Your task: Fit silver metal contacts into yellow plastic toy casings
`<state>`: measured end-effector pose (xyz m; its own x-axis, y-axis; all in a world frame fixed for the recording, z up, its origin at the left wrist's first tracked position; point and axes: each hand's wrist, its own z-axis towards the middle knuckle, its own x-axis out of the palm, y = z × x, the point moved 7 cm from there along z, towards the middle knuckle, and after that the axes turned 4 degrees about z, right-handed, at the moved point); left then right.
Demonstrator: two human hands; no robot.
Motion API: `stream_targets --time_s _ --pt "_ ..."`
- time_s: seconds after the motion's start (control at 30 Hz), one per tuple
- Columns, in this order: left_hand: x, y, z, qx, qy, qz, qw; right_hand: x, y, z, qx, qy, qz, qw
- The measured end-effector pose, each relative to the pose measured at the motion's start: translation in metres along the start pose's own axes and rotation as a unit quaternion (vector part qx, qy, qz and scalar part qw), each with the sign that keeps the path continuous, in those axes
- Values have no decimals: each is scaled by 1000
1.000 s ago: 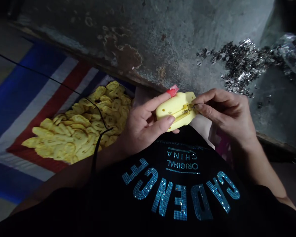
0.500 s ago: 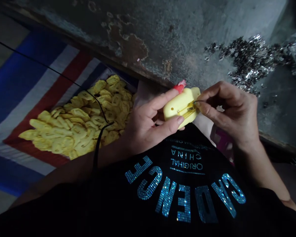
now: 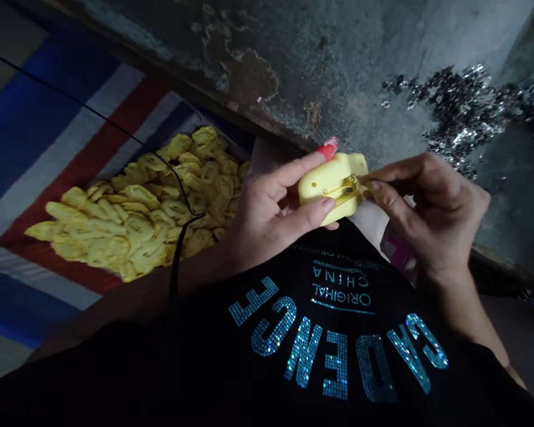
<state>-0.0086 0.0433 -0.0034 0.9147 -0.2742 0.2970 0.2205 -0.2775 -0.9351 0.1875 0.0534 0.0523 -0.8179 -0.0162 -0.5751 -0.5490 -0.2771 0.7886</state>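
My left hand (image 3: pixel 271 216) grips a small yellow plastic piece (image 3: pixel 323 178) between thumb and fingers, just above my black shirt. Its open side faces up and shows a groove with small metal parts in it. My right hand (image 3: pixel 427 207) is closed in a pinch at the right end of the piece, thumb and forefinger pressing a tiny metal part (image 3: pixel 360 179) into the groove. The two hands touch the same piece at the edge of the worn grey table (image 3: pixel 320 65).
A heap of yellow plastic pieces (image 3: pixel 142 201) lies on a blue, white and red striped sheet (image 3: pixel 57 136) at my left. A pile of small shiny metal parts (image 3: pixel 458 112) sits on the table at the right. A thin black cable (image 3: pixel 178 237) crosses the sheet.
Both hands and the yellow piece shifted slightly right and up in the picture as my head moved. The right pinch stays at the groove's end.
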Motion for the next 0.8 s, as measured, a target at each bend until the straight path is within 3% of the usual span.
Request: stream_targets --time_s 0.1,0.3,0.53,0.7,0.8 --pt "-2 2 2 0 -2 -20 1000 -2 0 -5 -27 -5 -47 999" --pt "-2 2 1 -7 -9 -23 1000 10 8 -14 -152 5 -160 975" --pt "-1 -1 -2 8 -12 -17 1000 14 9 -23 -151 16 -177 972" --pt "3 -6 -5 24 14 17 999 1 -5 -8 -56 -7 -41 998" --pt "4 -10 -9 55 25 105 993 4 -26 5 26 35 78 996"
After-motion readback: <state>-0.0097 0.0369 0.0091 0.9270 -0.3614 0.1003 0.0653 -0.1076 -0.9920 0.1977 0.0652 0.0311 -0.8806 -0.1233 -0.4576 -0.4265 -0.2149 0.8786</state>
